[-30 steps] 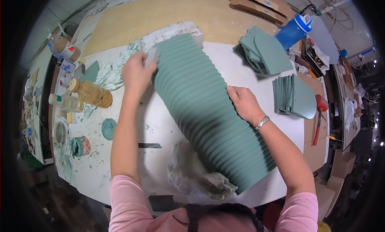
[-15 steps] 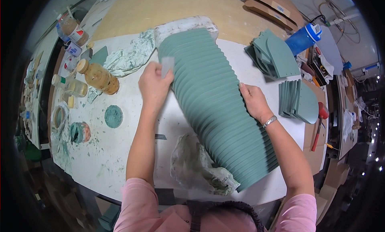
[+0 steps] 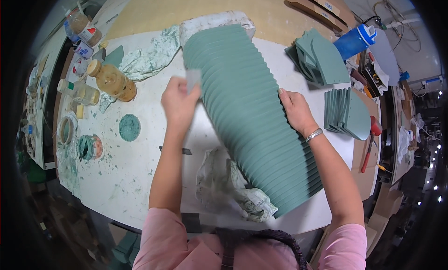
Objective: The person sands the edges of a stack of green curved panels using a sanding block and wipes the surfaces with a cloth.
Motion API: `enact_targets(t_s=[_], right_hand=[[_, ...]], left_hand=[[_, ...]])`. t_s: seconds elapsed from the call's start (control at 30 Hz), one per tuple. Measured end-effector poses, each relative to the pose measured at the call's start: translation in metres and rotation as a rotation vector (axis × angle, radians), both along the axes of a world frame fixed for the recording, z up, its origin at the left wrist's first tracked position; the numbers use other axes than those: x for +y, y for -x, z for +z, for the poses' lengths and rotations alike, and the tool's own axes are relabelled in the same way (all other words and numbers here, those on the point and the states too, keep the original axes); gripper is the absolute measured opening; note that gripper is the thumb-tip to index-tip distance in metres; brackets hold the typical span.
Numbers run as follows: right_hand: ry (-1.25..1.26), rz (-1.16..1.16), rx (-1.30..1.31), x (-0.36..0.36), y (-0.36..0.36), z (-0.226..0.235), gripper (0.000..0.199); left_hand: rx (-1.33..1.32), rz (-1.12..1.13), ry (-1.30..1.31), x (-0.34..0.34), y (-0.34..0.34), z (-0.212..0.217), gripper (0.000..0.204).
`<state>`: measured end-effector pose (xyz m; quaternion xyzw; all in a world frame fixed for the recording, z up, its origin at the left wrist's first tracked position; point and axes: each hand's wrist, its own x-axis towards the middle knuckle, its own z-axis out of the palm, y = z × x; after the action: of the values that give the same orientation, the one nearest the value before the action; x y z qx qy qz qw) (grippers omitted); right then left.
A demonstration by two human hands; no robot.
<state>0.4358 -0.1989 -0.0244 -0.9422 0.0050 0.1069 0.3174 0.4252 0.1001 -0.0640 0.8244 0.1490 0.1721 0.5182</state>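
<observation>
A long stack of overlapping green panels (image 3: 247, 116) lies slantwise on the white table, its far end on a stained white block (image 3: 212, 24). By its upper left edge, my left hand (image 3: 179, 100) is closed in a pinch on a small translucent plastic piece (image 3: 193, 79), flat like a scraper. My right hand (image 3: 297, 111) holds the stack's right edge, thumb near the top and the other fingers partly hidden by the panels. Against the stack's lower left side rests a crumpled, green-smeared plastic sheet (image 3: 254, 202).
At left stand a tan-filled bottle (image 3: 112, 83), a clear bottle (image 3: 79, 93), a jar of green paste (image 3: 90, 147) and a round green-crusted lid (image 3: 129, 128). Green panels (image 3: 326, 62), more panels (image 3: 347, 112), a blue bottle (image 3: 354, 41) and a red mallet (image 3: 373, 130) are at right.
My left hand has shifted slightly beside the stack's edge, still with the translucent piece. My right hand keeps its place. The whole view has moved a little.
</observation>
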Motion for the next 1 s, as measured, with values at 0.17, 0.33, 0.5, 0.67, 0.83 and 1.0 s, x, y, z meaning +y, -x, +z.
enact_targets(t_s=[0.17, 0.33, 0.5, 0.67, 0.83, 1.0], right_hand=[[0.004, 0.017, -0.002, 0.010, -0.001, 0.000, 0.061], [0.041, 0.014, 0.007, 0.007, -0.001, -0.001, 0.062], [0.058, 0.002, -0.015, 0.001, -0.001, -0.002, 0.063], [0.052, 0.009, 0.007, 0.005, -0.003, -0.004, 0.063], [0.006, 0.020, -0.035, 0.007, 0.001, -0.004, 0.061], [0.061, 0.011, -0.012, 0.003, -0.001, 0.000, 0.062]], left_hand=[[0.138, 0.063, -0.006, 0.027, 0.025, -0.004, 0.020], [-0.111, -0.057, 0.213, -0.020, 0.008, 0.019, 0.021], [-0.043, -0.026, 0.211, -0.004, 0.057, -0.032, 0.021], [-0.049, -0.037, 0.284, -0.008, 0.040, 0.004, 0.017], [-0.145, -0.172, 0.127, -0.019, 0.025, 0.026, 0.018], [-0.179, -0.162, -0.220, 0.006, 0.050, 0.013, 0.020]])
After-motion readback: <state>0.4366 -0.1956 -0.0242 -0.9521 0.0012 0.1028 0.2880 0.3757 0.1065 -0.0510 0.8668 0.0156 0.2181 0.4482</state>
